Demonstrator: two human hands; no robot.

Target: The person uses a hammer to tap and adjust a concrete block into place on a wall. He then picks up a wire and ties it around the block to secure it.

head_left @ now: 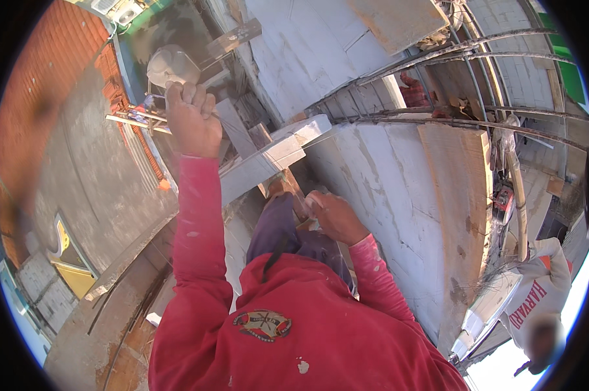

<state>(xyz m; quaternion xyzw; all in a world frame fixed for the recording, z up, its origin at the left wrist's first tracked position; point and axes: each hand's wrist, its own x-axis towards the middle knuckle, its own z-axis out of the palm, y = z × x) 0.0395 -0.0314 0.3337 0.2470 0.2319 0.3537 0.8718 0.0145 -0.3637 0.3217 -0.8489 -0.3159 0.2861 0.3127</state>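
Note:
My left hand [193, 120] is raised in a fist at the upper left, beside a rounded pale grey object [172, 65]. Whatever the fist may hold is hidden; a thin line, perhaps a string, runs near it toward the middle. My right hand [337, 218] is curled low by my legs, close to a brown wooden post [297, 195]. What sits in its fingers cannot be made out. Just ahead of my legs, a pale beam-like piece [268, 163] lies slantwise between the two hands.
A light grey block wall [386, 189] rises on my right, with a wooden plank [457, 202] along it. Rusty steel bars [464, 45] stretch across the upper right. Another person [535, 293] is at the lower right. Orange roof tiles [47, 72] show far left.

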